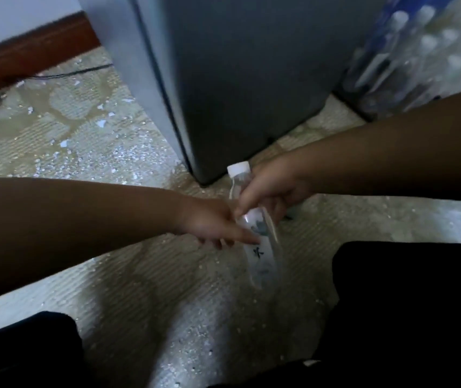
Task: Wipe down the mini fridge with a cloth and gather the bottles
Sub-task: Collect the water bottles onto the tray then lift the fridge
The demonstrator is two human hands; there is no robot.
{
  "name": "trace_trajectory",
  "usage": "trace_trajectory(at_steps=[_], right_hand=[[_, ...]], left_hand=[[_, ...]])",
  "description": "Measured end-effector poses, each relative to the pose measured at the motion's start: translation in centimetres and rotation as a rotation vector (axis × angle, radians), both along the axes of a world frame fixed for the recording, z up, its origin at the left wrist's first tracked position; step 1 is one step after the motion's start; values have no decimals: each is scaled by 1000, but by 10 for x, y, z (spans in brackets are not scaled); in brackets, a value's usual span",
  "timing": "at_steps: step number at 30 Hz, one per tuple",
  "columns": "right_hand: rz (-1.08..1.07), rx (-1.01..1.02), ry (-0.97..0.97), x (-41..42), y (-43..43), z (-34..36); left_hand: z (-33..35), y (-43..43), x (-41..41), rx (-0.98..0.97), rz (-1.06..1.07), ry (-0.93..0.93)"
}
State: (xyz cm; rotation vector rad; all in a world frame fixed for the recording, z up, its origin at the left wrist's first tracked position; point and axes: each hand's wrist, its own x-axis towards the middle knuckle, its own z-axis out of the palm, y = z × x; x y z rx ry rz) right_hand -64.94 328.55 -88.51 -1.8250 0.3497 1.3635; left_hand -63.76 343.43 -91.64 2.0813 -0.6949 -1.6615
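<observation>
A clear plastic bottle [261,253] with a white cap and a white label stands tilted just in front of the grey mini fridge [246,79]. My right hand [274,189] grips its upper body from the right, fingers curled round it. My left hand [215,224] comes in from the left, its fingers reaching to the bottle's label and touching it. No cloth is in view.
A shrink-wrapped pack of white-capped bottles [408,57] stands right of the fridge. The patterned floor [83,135] left of it carries paper scraps and a black cable [64,75] by the brown skirting board. My dark-trousered knees [411,312] frame the bottom.
</observation>
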Motion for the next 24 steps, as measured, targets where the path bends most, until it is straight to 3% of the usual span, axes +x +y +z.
trace_trajectory(at_steps=[7,11,15,19,24], right_hand=[[-234,149,-131,27,-158,4],[-349,180,-198,32,-236,1],[-415,19,-424,36,-307,5],[-371,-71,-495,30,-378,8],[-351,-401,-529,4,-477,17]], left_hand=[[4,-155,14,-153,515,23],[10,-231,24,-198,613,-86],[17,-301,37,-204,653,-197],[16,-377,35,-284,572,-367],[4,-453,30,-310,201,-479]])
